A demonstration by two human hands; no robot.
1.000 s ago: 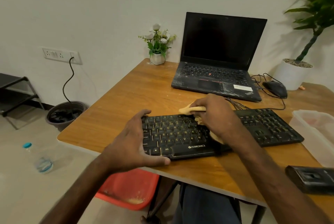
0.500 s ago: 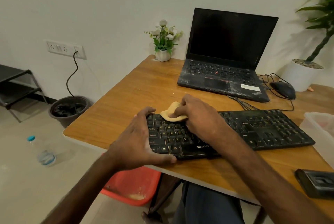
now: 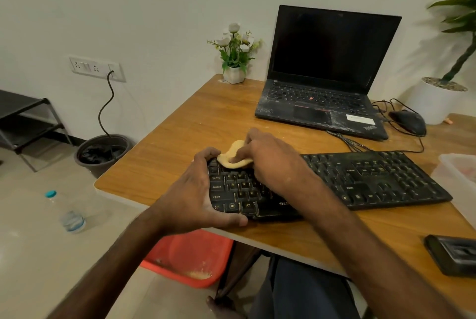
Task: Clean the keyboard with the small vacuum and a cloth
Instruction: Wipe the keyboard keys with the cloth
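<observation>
A black keyboard (image 3: 373,179) lies across the wooden desk (image 3: 180,143) near its front edge. My left hand (image 3: 198,195) grips the keyboard's left end, thumb on the front edge and fingers curled over the back corner. My right hand (image 3: 273,159) presses a yellow cloth (image 3: 231,156) onto the top-left keys; most of the cloth is under the fingers. A black hand-held device (image 3: 453,254), possibly the small vacuum, rests at the desk's front right.
An open dusty laptop (image 3: 324,102) stands behind the keyboard, a wired mouse (image 3: 408,121) to its right. A flower pot (image 3: 234,73) sits at the back, a clear plastic box (image 3: 461,171) at right. Below: red tub (image 3: 190,257), bin (image 3: 103,151), water bottle (image 3: 67,213).
My right hand has slid the cloth leftward from the keyboard's middle to its top-left corner. My left hand stays clamped on the left end. The camera has shifted slightly.
</observation>
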